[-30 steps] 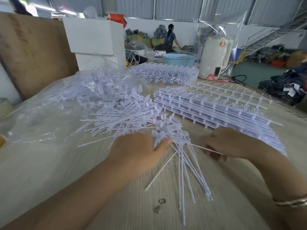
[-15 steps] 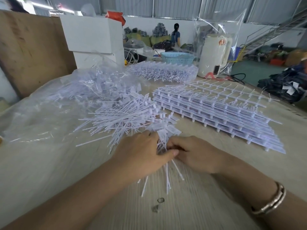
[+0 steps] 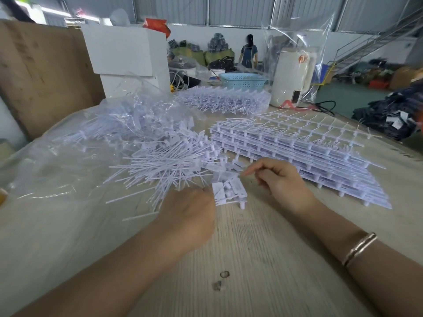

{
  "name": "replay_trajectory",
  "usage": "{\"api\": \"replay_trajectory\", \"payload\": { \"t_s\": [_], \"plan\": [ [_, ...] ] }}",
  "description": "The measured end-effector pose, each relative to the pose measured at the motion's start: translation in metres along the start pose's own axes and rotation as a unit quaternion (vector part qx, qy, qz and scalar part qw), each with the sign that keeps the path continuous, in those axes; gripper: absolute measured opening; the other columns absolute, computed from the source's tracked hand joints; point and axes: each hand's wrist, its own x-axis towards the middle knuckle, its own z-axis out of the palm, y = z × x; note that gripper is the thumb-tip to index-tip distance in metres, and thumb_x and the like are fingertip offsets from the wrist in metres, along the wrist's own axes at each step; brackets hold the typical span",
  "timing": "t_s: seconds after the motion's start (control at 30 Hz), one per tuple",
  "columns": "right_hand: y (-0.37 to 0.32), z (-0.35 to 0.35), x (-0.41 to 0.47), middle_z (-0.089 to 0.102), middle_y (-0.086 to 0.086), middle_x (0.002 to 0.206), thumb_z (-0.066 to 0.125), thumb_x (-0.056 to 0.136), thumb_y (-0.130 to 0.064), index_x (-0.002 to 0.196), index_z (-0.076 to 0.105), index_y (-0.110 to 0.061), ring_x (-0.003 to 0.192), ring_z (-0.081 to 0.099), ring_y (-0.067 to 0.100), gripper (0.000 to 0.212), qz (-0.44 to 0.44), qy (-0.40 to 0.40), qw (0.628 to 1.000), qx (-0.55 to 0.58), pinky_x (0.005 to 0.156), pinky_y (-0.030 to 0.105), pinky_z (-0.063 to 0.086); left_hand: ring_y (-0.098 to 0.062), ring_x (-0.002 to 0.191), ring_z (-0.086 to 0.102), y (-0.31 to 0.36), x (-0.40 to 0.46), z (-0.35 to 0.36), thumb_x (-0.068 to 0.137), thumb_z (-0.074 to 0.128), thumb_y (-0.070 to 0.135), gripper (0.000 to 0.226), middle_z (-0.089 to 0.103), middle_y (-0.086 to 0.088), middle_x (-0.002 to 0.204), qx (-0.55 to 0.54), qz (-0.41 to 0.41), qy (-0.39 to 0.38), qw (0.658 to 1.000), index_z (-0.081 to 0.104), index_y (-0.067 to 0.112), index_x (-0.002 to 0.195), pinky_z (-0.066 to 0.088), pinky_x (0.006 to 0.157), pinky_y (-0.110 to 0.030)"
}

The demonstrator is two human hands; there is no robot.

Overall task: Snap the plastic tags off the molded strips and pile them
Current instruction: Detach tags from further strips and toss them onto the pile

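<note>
My left hand (image 3: 190, 216) grips a bunch of white plastic tags (image 3: 229, 191) at the table's middle, their flat heads sticking out to the right of my fist. My right hand (image 3: 281, 179) hovers just right of the bunch, its curled fingertips pinching at the top of the tag heads. A loose pile of snapped-off tags (image 3: 169, 163) with long thin tails lies just behind my left hand. A stack of molded strips (image 3: 297, 154) lies flat to the right, behind my right hand.
A clear plastic bag with more tags (image 3: 128, 126) spreads over the table's left. A second stack of strips (image 3: 224, 101), a blue basket (image 3: 242, 79), a white box (image 3: 126, 53) and a bagged white appliance (image 3: 290, 83) stand at the back. A person stands far behind.
The bunch has been gathered up: its long tails no longer fan out toward me. My right hand went from beside my left hand up to the tag heads.
</note>
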Motion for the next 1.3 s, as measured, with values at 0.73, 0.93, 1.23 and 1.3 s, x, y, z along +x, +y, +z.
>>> {"api": "replay_trajectory", "payload": {
  "t_s": [0.73,0.93,1.23,1.3],
  "plan": [
    [0.003,-0.004,0.002,0.053,-0.006,0.062,0.042,0.093,0.002,0.081,0.069,-0.020,0.057,0.037,0.021,0.036,-0.008,0.037,0.999,-0.007,0.054,0.030,0.030,-0.021,0.118,0.023,-0.082,0.037,0.017,0.093,0.028,0.032,0.057,0.029,-0.001,0.131,-0.037,-0.150,0.130,0.979,0.014,0.022,0.147,0.020,0.098,-0.037],
    [0.004,-0.005,0.003,0.054,-0.014,0.057,0.043,0.093,0.001,0.081,0.069,-0.023,0.056,0.037,0.021,0.037,-0.015,0.029,0.999,-0.023,0.053,0.029,0.031,-0.021,0.120,0.026,-0.072,0.029,0.008,0.091,0.030,0.034,0.058,0.035,-0.002,0.131,-0.022,-0.133,0.224,0.965,0.027,0.015,0.146,0.015,0.092,-0.032],
    [0.009,-0.005,0.005,0.054,-0.015,0.057,0.043,0.092,0.001,0.078,0.069,-0.028,0.054,0.039,0.017,0.041,-0.026,0.021,0.999,-0.014,0.051,0.024,0.031,-0.027,0.114,0.043,-0.039,0.017,-0.015,0.084,0.046,0.033,0.048,0.055,-0.009,0.125,-0.022,0.069,0.304,0.950,0.056,0.012,0.126,0.031,0.091,-0.040],
    [0.008,-0.003,0.005,0.053,-0.015,0.057,0.044,0.091,0.001,0.077,0.069,-0.029,0.054,0.040,0.015,0.041,-0.030,0.026,0.999,-0.022,0.052,0.024,0.031,-0.024,0.110,0.048,-0.027,0.014,-0.014,0.085,0.042,0.029,0.040,0.059,-0.006,0.118,-0.040,0.187,0.270,0.944,0.064,0.016,0.116,0.039,0.088,-0.040]
  ]
}}
